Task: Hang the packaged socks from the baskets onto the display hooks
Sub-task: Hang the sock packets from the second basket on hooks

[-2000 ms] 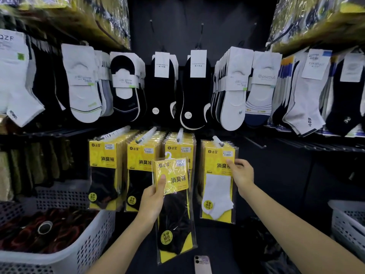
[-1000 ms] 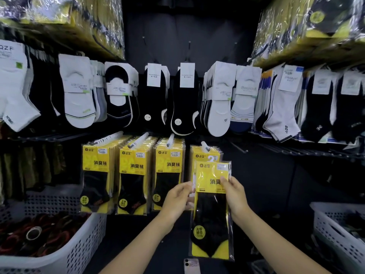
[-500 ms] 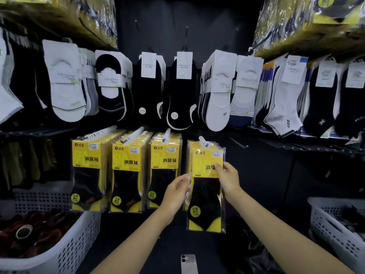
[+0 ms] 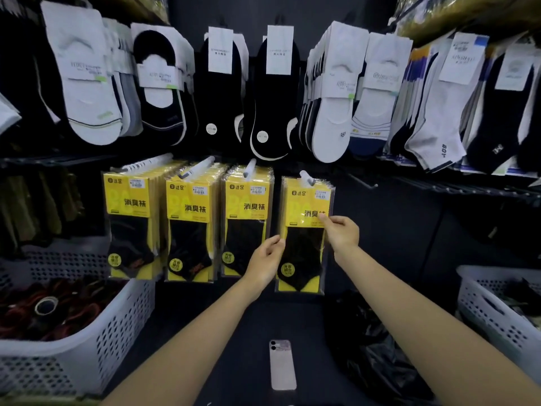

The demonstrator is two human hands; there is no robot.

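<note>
Glossy clear plastic sock pack, perforated white plastic basket, matt cloth socks

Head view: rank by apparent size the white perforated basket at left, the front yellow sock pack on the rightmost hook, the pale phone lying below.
1. White perforated plastic basket at left, largest, though cropped by the frame and nearest the camera.
2. Front yellow sock pack on the rightmost hook.
3. Pale phone, smallest, though it lies nearer the camera than the pack.
</note>
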